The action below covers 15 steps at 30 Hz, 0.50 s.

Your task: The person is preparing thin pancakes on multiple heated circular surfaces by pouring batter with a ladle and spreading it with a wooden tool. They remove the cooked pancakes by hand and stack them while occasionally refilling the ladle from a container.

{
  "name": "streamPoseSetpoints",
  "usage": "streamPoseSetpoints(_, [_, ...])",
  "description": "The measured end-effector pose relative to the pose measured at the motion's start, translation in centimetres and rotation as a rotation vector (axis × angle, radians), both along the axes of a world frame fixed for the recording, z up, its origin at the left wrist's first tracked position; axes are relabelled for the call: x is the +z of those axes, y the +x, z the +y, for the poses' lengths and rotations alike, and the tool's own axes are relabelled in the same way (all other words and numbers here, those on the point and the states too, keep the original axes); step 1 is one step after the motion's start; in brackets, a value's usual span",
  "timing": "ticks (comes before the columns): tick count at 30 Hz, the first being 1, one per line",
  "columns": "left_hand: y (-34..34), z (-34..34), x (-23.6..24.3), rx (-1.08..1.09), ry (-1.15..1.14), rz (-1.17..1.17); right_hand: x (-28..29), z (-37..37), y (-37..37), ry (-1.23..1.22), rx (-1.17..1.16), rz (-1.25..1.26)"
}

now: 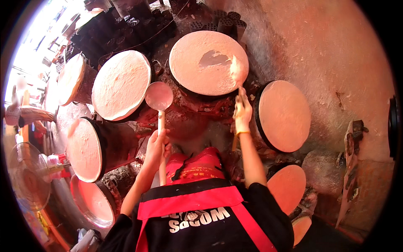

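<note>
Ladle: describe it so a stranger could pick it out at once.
Start at the red apron band, bottom middle, then go up to the left hand. It grips the pale, straight handle of the ladle, whose round bowl shows at the right edge of a large griddle. Unlike the broad griddles around it, this bowl is small and on a long handle.

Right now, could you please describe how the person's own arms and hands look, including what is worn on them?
Both arms come out of short black sleeves, and the forearms are uncovered. The left hand looks bare, with no glove or wristband visible. The right hand seems to wear a pale glove, edged by a narrow yellow band at the wrist.
</note>
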<state>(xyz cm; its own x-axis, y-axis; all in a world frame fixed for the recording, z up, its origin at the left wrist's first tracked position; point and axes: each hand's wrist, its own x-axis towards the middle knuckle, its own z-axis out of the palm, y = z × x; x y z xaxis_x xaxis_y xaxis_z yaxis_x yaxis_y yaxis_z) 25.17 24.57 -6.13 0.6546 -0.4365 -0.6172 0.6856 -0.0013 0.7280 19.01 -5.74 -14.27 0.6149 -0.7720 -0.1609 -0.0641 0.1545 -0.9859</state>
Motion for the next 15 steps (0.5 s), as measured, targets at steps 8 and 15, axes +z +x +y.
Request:
streamPoseSetpoints(8, [1.8, 0.7, -1.5, -0.056, -0.072, 0.063, -0.4, 4.1, 7.7, 0.448, 0.099, 0.098])
streamPoseSetpoints(15, [3.1, 2.8, -1.4, -0.094, -0.027, 0.088, -4.0, 7.7, 2.1, 0.327, -0.285, -0.048])
